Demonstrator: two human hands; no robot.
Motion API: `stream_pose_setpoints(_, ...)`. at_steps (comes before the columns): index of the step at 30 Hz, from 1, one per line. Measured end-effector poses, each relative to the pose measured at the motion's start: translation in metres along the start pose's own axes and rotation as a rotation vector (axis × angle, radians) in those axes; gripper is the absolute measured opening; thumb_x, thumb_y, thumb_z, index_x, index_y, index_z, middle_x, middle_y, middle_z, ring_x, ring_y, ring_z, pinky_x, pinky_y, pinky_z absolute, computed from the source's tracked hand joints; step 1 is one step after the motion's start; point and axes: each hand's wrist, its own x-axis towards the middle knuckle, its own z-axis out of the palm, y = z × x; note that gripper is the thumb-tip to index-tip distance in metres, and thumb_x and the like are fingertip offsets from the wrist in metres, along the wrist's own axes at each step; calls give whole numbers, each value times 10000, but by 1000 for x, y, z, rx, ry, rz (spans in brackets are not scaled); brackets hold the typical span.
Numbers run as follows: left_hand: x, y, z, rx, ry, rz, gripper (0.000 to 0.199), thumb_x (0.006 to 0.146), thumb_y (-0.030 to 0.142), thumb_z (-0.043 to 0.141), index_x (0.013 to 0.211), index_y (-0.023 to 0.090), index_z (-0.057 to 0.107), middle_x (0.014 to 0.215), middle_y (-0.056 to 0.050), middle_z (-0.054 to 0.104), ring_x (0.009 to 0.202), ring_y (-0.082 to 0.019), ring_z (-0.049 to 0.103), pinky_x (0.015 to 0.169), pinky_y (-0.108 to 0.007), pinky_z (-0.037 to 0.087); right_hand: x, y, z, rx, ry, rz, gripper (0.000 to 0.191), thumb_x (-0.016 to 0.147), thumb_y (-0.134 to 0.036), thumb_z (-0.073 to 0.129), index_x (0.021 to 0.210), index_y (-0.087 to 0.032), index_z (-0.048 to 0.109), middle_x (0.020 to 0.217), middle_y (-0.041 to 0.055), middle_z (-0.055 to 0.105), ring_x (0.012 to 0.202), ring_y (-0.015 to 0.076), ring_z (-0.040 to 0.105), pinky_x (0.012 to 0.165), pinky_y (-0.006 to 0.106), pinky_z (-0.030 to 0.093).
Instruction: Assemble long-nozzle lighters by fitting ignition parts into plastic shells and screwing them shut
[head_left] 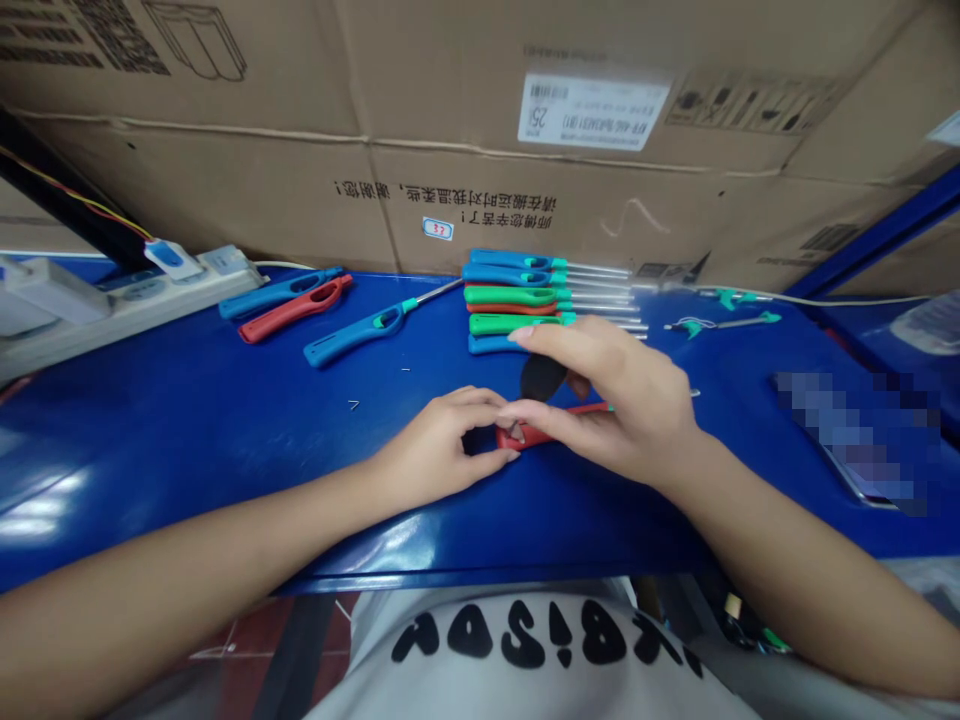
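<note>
A red stick lighter (534, 434) lies on the blue table, partly hidden under my right hand. My left hand (442, 440) pinches its handle end between thumb and fingers. My right hand (619, 400) is closed around a short screwdriver with a bulbous black handle (541, 378). Its tip points down toward the red lighter's handle end, but my fingers cover the spot of contact. Just behind my right hand, several assembled lighters (514, 296) with blue, green and red handles lie in a row, their metal tubes pointing right.
A blue lighter (352, 335) lies left of the row, near blue and red handle shells (296, 308). Small metal bits (354, 405) rest on the table (225, 430). A power strip (142, 300) stands left, lighter inner parts (724, 322) and a phone (855, 440) right. Cardboard boxes (450, 110) wall the back.
</note>
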Motion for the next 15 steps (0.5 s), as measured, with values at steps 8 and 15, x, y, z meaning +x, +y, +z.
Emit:
stream_pose_setpoints(8, 0, 0, 1, -39, -12, -3, 141, 836, 161, 730, 968, 208, 715, 1044, -48, 741, 1003, -212, 697, 944, -372, 542, 7, -1, -7, -20, 28, 63, 366, 944, -326, 645, 1308, -302, 618, 1160, 46, 728, 900, 218, 707, 808, 373, 602)
stream_pose_setpoints(15, 0, 0, 0, -33, 2, 6, 139, 840, 184, 738, 972, 197, 697, 1028, -47, 736, 978, -203, 698, 926, -357, 542, 9, 0, -7, 151, -41, 159, 400, 1017, -289, 502, 1415, -317, 529, 1254, 51, 688, 954, 212, 706, 786, 373, 603)
